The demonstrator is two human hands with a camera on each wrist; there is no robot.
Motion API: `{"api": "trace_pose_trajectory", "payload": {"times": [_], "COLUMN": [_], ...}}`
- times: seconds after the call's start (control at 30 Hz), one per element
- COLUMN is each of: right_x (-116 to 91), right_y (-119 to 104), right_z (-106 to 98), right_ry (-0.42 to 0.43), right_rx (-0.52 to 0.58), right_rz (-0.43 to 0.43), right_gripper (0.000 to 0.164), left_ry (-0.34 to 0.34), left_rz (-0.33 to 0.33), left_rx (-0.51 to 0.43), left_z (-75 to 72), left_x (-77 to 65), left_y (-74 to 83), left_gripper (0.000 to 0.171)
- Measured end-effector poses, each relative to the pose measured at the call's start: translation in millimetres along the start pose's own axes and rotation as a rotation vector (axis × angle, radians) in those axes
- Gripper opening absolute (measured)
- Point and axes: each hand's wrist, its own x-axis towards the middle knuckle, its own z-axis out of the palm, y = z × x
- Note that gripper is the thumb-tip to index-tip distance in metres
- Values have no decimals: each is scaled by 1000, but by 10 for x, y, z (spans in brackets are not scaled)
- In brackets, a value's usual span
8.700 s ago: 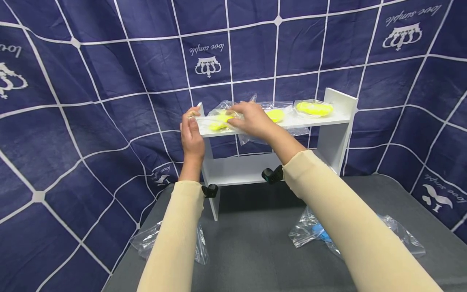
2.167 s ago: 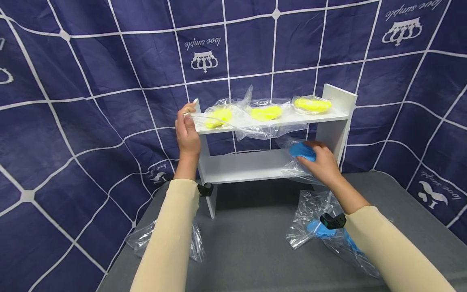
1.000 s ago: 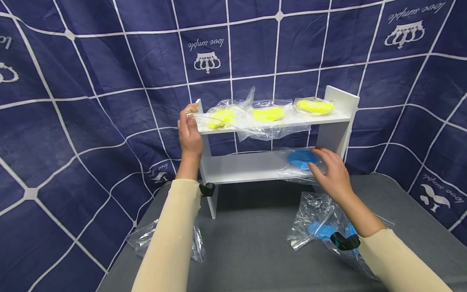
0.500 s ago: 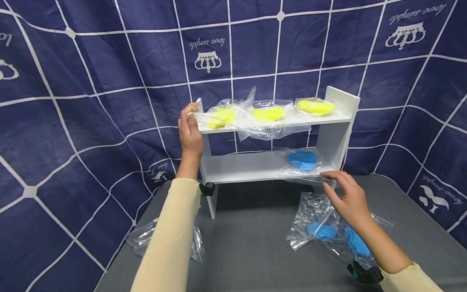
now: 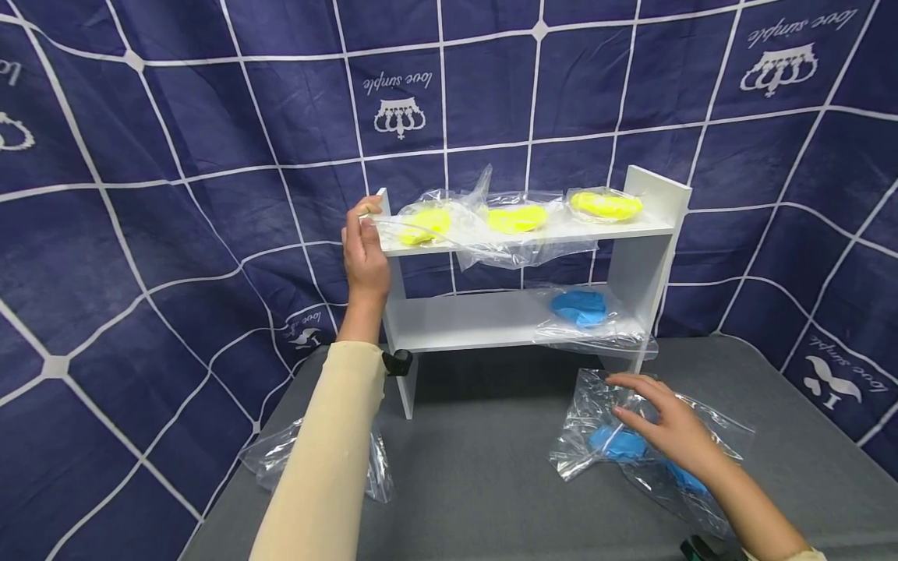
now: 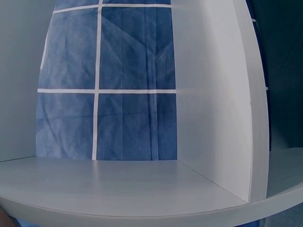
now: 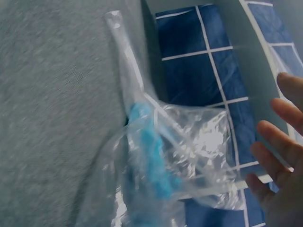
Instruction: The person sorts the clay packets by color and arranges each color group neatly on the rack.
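Your left hand (image 5: 366, 257) grips white shelf (image 5: 463, 321) at left end. Your right hand (image 5: 669, 425), fingers apart, hovers over bagged blue pieces (image 5: 617, 442) on table (image 5: 491, 475), near right. Third blue piece (image 5: 581, 307): lower tier, right.

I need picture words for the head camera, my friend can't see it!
A person's left hand grips the left end of a white shelf while their right hand is near bagged blue lumps on a gray table. Three bagged yellow lumps sit on the top board and one bagged blue lump on the lower board.
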Motion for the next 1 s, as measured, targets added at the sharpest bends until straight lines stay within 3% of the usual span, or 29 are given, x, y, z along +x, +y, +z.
{"api": "trace_pose_trajectory", "payload": {"times": [0.2,0.4,0.6,1.0], "right_x": [-92,-189,-262,-332], "right_y": [148,269,361,428], "right_z": [63,81,92,179], "right_ry": [-60,-199,-288,-311], "right_rx": [10,38,46,-61], "right_rz": [-57,-52,-41,-89], "right_gripper": [54,70,75,70], "left_ry": [-3,-2,-7,1], "left_rz": [3,3,3,9], "left_rx": [4,4,3,11], "left_z": [6,-2,0,14], "left_x": [9,8,7,4], "left_y": [1,-1,-6,-71], "left_gripper": [25,26,27,25]}}
